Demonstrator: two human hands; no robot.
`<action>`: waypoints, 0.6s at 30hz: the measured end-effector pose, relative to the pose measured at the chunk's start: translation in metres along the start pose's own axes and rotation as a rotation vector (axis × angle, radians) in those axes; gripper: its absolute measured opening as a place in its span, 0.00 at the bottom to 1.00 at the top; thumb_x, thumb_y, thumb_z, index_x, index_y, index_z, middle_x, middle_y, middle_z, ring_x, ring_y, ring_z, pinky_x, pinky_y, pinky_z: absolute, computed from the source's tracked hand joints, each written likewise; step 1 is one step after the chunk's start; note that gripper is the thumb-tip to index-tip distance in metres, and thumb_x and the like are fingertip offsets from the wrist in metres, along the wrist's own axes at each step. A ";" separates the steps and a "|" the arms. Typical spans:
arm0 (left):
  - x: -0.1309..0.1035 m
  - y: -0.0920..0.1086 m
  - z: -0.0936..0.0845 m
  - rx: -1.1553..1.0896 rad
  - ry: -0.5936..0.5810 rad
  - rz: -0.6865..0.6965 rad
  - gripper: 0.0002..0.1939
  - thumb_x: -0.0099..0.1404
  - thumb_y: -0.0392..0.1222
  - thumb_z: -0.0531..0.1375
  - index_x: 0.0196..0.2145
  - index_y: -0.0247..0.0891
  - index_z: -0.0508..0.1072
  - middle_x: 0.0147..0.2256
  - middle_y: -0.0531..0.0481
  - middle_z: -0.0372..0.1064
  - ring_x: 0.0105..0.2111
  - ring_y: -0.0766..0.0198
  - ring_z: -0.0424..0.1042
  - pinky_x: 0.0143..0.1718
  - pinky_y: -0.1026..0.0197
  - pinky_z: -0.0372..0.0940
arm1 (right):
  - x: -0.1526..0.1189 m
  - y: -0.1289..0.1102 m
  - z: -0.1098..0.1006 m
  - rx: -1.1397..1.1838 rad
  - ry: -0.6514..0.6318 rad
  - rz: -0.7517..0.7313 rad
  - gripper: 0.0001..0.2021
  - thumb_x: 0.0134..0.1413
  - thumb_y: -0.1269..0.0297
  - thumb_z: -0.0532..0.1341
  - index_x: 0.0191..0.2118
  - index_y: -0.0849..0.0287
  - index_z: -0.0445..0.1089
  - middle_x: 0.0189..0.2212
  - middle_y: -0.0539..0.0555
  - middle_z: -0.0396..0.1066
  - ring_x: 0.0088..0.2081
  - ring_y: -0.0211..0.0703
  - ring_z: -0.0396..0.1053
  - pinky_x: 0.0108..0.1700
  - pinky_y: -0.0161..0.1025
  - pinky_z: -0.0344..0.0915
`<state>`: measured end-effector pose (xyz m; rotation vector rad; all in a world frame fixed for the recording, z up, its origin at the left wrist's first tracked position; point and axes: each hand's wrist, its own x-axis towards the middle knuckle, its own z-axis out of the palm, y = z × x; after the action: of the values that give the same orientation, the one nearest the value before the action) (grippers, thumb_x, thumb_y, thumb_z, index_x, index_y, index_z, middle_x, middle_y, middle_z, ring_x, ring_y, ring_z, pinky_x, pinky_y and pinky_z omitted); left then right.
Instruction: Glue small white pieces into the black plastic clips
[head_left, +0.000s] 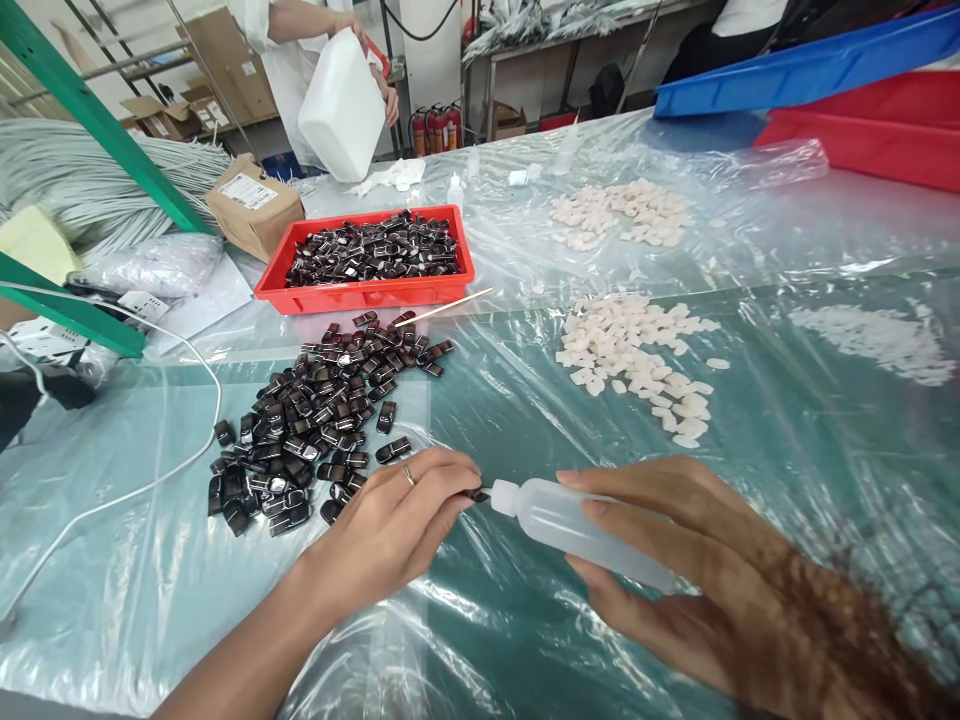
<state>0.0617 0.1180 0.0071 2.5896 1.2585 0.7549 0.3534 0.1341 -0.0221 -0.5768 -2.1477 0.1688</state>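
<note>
My left hand (409,510), with a ring on one finger, pinches a small black plastic part (475,494) at its fingertips, most of it hidden. In my right hand (675,560) lies a translucent squeeze bottle (592,530), tilted almost level, its white nozzle cap (505,497) pointing left at the black part. The tip meets or nearly meets the part; I cannot tell which. Left of my left hand spreads a pile of glossy black parts (300,430). Beyond my right hand lies a heap of small whitish oval pieces (637,350).
A red tray (360,296) full of black parts stands behind the pile, a thin stick (446,307) beside it. More whitish pieces (622,212) lie farther back. A co-worker (289,60) tilts a white jug (343,105). A white cable (150,480) crosses the left side.
</note>
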 end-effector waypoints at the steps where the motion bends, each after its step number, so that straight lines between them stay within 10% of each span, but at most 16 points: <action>1: 0.000 0.000 0.000 -0.004 0.000 0.000 0.05 0.78 0.39 0.52 0.50 0.42 0.64 0.46 0.52 0.72 0.44 0.71 0.75 0.39 0.71 0.69 | 0.001 0.000 0.001 0.025 0.015 0.016 0.27 0.68 0.76 0.72 0.68 0.50 0.77 0.49 0.63 0.94 0.41 0.56 0.93 0.37 0.48 0.92; 13: 0.002 0.006 -0.006 -0.171 0.098 -0.106 0.17 0.76 0.49 0.57 0.59 0.49 0.63 0.43 0.52 0.72 0.41 0.65 0.75 0.42 0.60 0.76 | -0.002 0.021 0.017 0.744 0.235 0.798 0.08 0.70 0.49 0.83 0.50 0.38 0.91 0.45 0.51 0.94 0.40 0.40 0.89 0.40 0.26 0.84; 18: -0.003 0.002 0.000 -0.065 0.097 -0.140 0.12 0.77 0.55 0.52 0.44 0.45 0.66 0.36 0.51 0.69 0.33 0.66 0.73 0.32 0.59 0.75 | -0.003 0.020 0.021 0.854 0.234 0.869 0.12 0.67 0.45 0.84 0.49 0.41 0.92 0.42 0.53 0.92 0.37 0.43 0.86 0.38 0.30 0.84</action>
<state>0.0616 0.1140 0.0071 2.4107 1.4007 0.8874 0.3451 0.1517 -0.0436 -0.8934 -1.2801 1.3319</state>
